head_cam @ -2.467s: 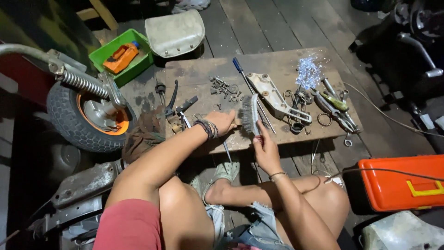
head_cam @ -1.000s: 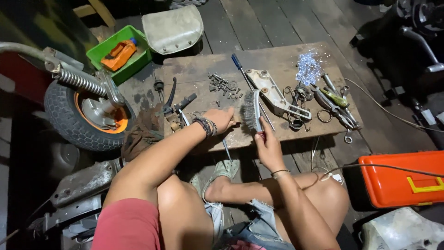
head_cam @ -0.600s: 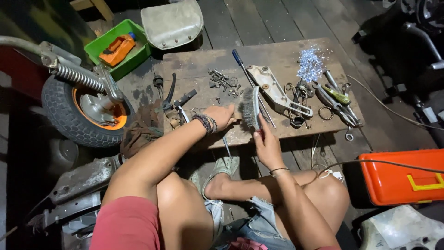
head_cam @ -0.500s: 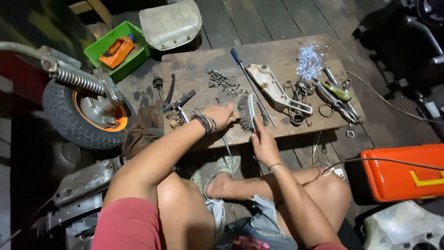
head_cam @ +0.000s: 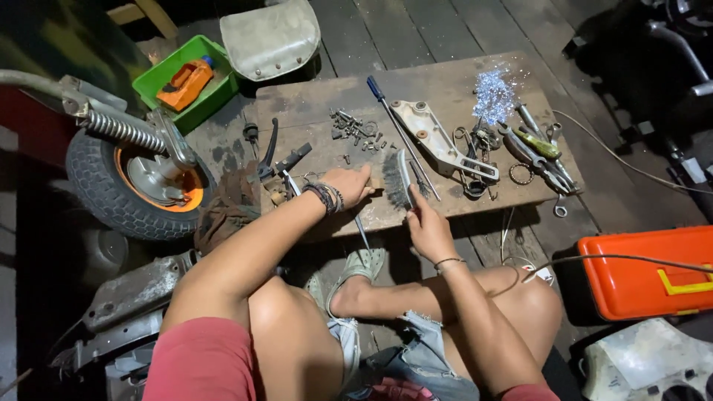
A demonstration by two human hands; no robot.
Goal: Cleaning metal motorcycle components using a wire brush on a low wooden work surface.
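While loose bolts (head_cam: 355, 132) are lying uncleaned farther back, a wire brush (head_cam: 399, 178) is being gripped by the left hand (head_cam: 353, 184) and steadied by the right hand's (head_cam: 425, 223) extended fingers.

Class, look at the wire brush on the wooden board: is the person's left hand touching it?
Touching. The head view shows the left hand closed around the handle end of the wire brush, with no gap between fingers and handle.
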